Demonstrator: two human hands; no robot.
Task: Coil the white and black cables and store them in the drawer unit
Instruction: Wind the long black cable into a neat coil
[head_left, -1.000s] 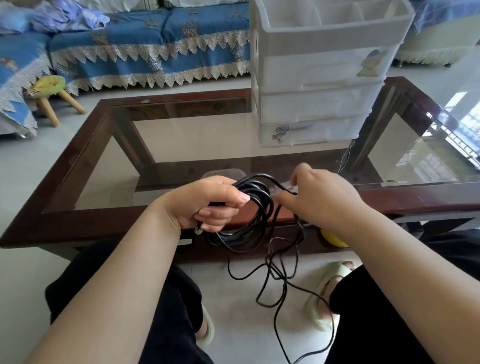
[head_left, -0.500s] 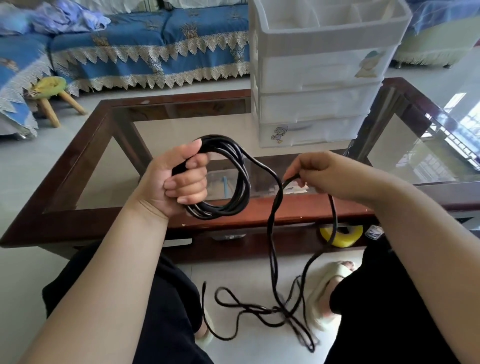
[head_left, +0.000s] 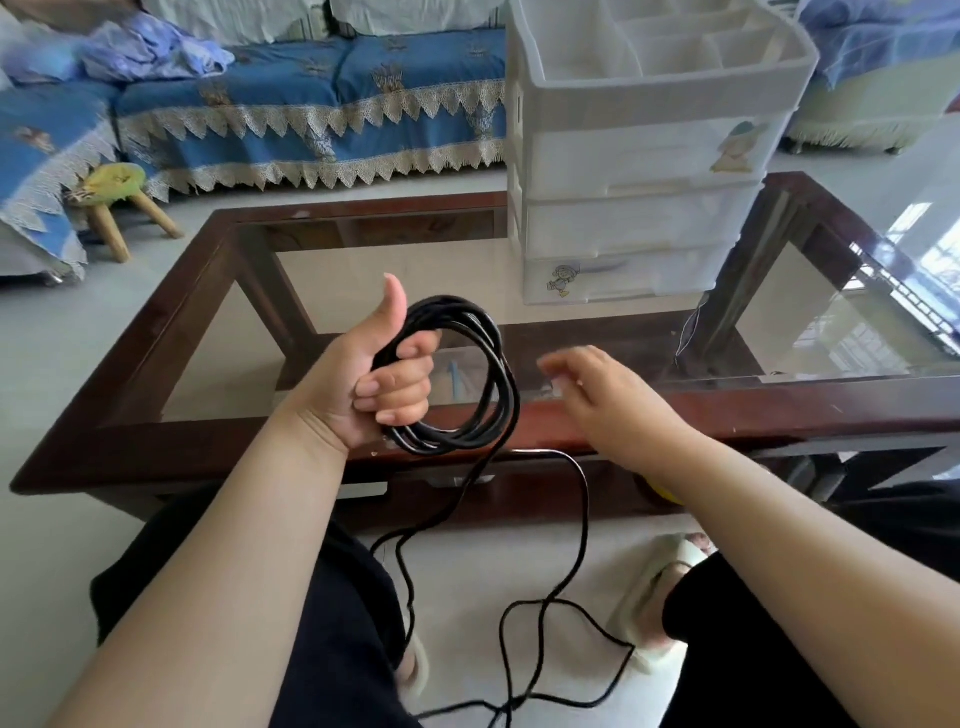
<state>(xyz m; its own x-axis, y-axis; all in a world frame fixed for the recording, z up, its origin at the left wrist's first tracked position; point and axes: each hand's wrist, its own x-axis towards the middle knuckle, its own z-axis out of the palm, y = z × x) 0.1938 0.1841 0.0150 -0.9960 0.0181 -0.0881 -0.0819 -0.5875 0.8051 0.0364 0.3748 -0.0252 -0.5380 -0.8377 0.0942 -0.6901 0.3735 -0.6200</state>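
Left hand (head_left: 387, 376): fingers curled tight round one side of the coil, thumb up; it holds the loops above the worktop's near rail, probably so they stay stacked while more cable goes on.
Coil (head_left: 470, 382): several loops of the black cable, upright and facing the person, clear of the worktop (head_left: 779, 410).
Loose tail (head_left: 576, 519): runs from the coil's lower edge down to the floor between the knees, where it lies in slack bends; a good length looks unwound.
Right hand (head_left: 605, 397): blurred, right of the coil, fingers loosely spread and holding nothing; likely between pulls, about to fetch the next stretch of tail.
Drawers (head_left: 639, 208): white unit on the worktop beyond the coil, all drawers closed, so none is ready to take the cable yet.
White cable: cannot tell where it is.
Stage: coiling the black cable, partway through.
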